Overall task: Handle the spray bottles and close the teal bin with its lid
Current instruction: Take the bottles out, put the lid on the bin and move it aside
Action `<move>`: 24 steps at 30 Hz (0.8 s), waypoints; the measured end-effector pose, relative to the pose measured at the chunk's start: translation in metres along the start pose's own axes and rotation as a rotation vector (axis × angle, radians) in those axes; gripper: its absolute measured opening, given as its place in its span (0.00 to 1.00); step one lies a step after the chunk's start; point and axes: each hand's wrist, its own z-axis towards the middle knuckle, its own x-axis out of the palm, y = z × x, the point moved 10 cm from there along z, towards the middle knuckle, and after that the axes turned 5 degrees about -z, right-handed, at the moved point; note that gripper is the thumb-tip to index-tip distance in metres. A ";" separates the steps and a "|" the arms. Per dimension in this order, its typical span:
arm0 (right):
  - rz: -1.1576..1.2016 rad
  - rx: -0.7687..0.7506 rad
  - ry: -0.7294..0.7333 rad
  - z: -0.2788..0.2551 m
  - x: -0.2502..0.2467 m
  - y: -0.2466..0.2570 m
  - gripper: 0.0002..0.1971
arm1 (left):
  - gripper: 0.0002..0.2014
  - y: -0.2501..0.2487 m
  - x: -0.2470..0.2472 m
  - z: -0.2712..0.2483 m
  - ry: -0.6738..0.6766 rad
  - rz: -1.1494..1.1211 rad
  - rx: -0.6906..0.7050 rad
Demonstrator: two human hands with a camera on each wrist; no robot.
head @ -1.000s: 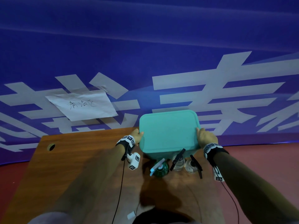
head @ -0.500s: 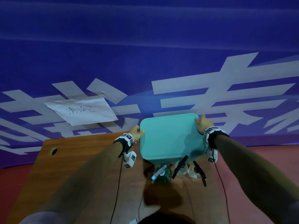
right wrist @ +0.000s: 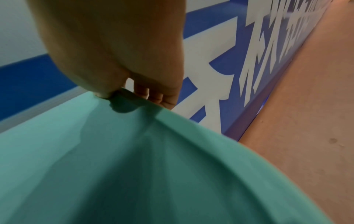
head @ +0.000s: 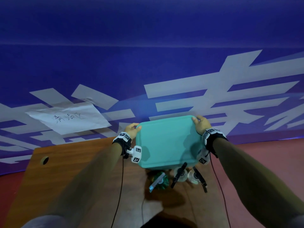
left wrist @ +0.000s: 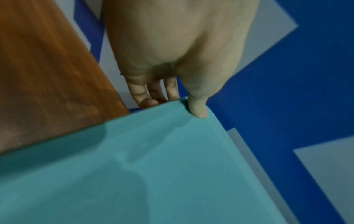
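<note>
**Both my hands hold the teal lid by its far corners**

Head view: I look down at a wooden table (head: 79, 170) set against a blue banner with large pale characters. A white paper note (head: 69, 118) hangs on the banner to the left. The teal lid (head: 167, 142) sits in the middle of the view, its flat top facing me. My left hand (head: 131, 130) grips its far left corner and my right hand (head: 201, 124) grips its far right corner. Below the lid's near edge stand 3 spray bottles in a row: a green bottle (head: 160, 180) with a pale trigger on the left, then 2 clear bottles (head: 181, 175) with black triggers. The lid hides the bin, so I cannot tell whether it is seated.

Left wrist view: my left thumb (left wrist: 198, 109) presses on top of the lid's corner while my fingers (left wrist: 141, 94) curl beneath its edge, pinching it. The table shows at upper left.

Right wrist view: my right thumb presses the lid's top near the corner and my fingers (right wrist: 164, 98) wrap under the rim, pinching it. The reddish floor (right wrist: 306, 121) lies to the right.
</note>
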 end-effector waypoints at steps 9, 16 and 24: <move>0.017 -0.068 -0.021 0.011 -0.004 0.010 0.19 | 0.05 -0.015 0.016 -0.014 0.100 -0.171 -0.046; 0.152 -0.006 -0.033 0.017 -0.002 0.005 0.14 | 0.07 0.004 0.020 0.003 0.098 -0.124 -0.065; 0.171 0.011 -0.030 0.012 0.001 0.002 0.23 | 0.14 -0.014 0.019 -0.013 0.081 -0.030 -0.023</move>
